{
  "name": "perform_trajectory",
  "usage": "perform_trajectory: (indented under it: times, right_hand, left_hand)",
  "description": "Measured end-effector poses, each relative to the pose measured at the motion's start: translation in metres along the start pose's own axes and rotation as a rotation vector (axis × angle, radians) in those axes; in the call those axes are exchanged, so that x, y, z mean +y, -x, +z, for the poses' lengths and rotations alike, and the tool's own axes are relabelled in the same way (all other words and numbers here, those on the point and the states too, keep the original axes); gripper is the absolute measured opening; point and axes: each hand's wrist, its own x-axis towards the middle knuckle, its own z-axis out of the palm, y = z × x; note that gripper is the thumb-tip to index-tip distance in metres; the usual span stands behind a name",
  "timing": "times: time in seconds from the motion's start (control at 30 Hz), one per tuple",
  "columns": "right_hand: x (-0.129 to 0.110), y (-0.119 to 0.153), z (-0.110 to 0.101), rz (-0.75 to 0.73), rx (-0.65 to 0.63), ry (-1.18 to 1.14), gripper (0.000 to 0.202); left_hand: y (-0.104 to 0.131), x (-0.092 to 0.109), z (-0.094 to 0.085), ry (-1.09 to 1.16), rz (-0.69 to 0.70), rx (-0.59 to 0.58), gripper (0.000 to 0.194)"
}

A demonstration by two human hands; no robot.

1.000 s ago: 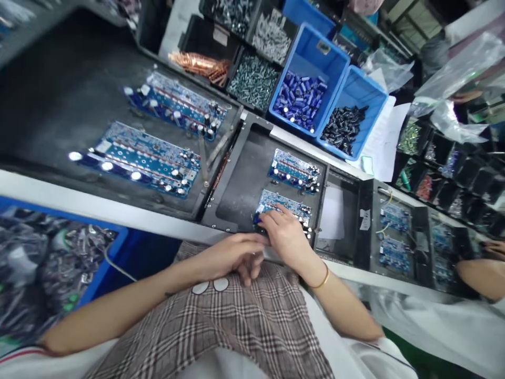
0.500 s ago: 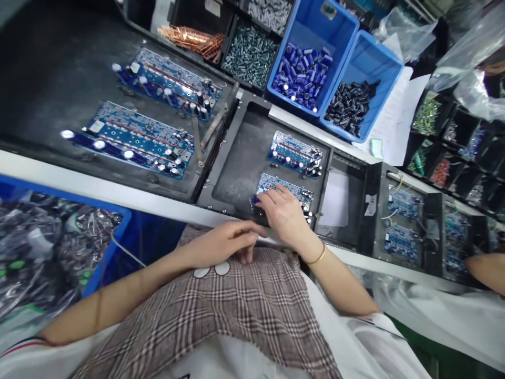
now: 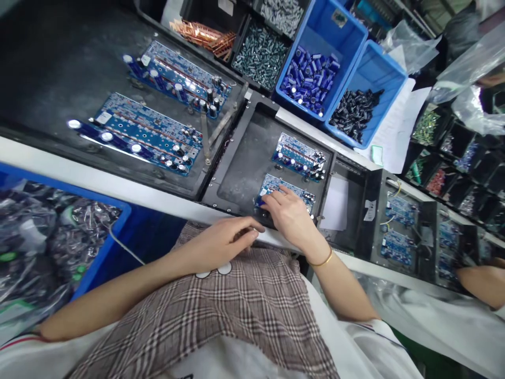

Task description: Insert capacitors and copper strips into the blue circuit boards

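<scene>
My right hand [image 3: 290, 215] lies over the nearer circuit board [image 3: 272, 183] in the small black frame. Its fingertips are bent around a blue capacitor [image 3: 262, 200] at the board's left end, partly hidden by the fingers. A second circuit board [image 3: 298, 152], with a row of blue capacitors along its front edge, lies just behind in the same frame [image 3: 236, 179]. At the bench edge, my left hand [image 3: 224, 243] hovers with thumb and index finger apart and nothing between them. Its other fingers curl under, partly out of sight.
Two larger circuit boards [image 3: 150, 129] lie in the frame on the left. Behind stand a blue bin of blue capacitors [image 3: 311, 76] and a blue bin of black capacitors [image 3: 357, 110]. Bagged parts [image 3: 59, 231] fill a crate at lower left. A co-worker's arm [image 3: 481, 281] is at right.
The view has shifted slightly. My right hand stays at the left end of the nearer board, fingers slightly moved. My left thumb and index finger have come a little further apart.
</scene>
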Motion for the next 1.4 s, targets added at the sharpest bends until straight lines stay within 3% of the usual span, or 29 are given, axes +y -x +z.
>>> perform_trajectory:
  times: [0.33, 0.5, 0.67, 0.77, 0.83, 0.9, 0.97, 1.0, 1.1, 1.17, 1.27, 1.4]
  right_hand:
    - [0.0, 0.001, 0.007, -0.087, 0.104, -0.014, 0.016]
    - [-0.004, 0.003, 0.014, -0.057, 0.169, 0.017, 0.015]
    - [-0.023, -0.001, 0.011, -0.055, 0.074, 0.056, 0.02]
    - [-0.017, -0.001, 0.007, -0.008, 0.115, -0.019, 0.021]
    - [0.001, 0.018, 0.0, 0.113, 0.223, -0.133, 0.028]
    - [0.029, 0.058, -0.007, 0.35, 0.365, -0.194, 0.037]
    - [0.061, 0.113, -0.008, 0.744, 0.538, -0.054, 0.046]
    - [0.076, 0.143, -0.005, 0.923, 0.563, 0.047, 0.055]
    - [0.106, 0.217, 0.017, 1.244, 0.412, 0.187, 0.082]
    - [0.113, 0.246, 0.035, 1.246, 0.251, 0.065, 0.082]
    - [0.11, 0.257, 0.051, 1.21, 0.255, 0.083, 0.078]
    - [0.104, 0.239, 0.045, 0.952, 0.39, -0.062, 0.061]
  left_hand:
    - [0.008, 0.01, -0.001, -0.196, 0.071, 0.032, 0.03]
    - [0.015, 0.008, -0.006, -0.432, 0.243, 0.263, 0.031]
    - [0.003, -0.024, -0.009, -0.661, 0.513, 0.498, 0.024]
    - [-0.003, -0.035, -0.01, -0.673, 0.615, 0.548, 0.024]
    - [-0.002, -0.027, -0.018, -0.684, 0.628, 0.532, 0.027]
    - [-0.003, -0.006, -0.036, -0.755, 0.626, 0.545, 0.026]
    - [-0.014, 0.022, -0.066, -0.883, 0.563, 0.59, 0.023]
    - [-0.025, 0.038, -0.085, -0.95, 0.493, 0.62, 0.025]
    - [-0.078, 0.079, -0.152, -1.078, 0.17, 0.684, 0.041]
    - [-0.123, 0.096, -0.196, -1.066, 0.008, 0.684, 0.048]
    - [-0.187, 0.103, -0.246, -1.024, -0.113, 0.691, 0.048]
    - [-0.239, 0.094, -0.276, -0.967, -0.152, 0.676, 0.04]
